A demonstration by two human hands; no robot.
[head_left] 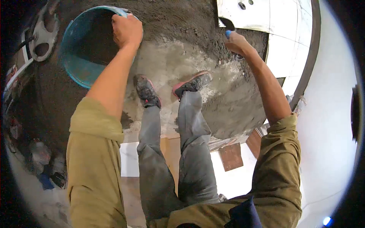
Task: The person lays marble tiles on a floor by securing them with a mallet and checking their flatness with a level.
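Note:
My left hand (127,31) is closed round the rim of a teal bucket (70,62). The bucket is tilted, its mouth facing me, with dark grey material inside. My right hand (238,43) is wrapped round the handle of a trowel (228,24). A bit of blue shows at the fingers, and the dark blade points up toward the edge of the white tiles (283,22). Wet grey mortar (190,19) lies spread on the floor between the two hands.
Laid white tiles run along the right beside a pale wall (327,95). A grey tool with round openings (45,38) lies at the far left. My shoes (147,91) stand on rough concrete. Brown tile pieces (231,156) lie behind, and assorted items (47,163) at lower left.

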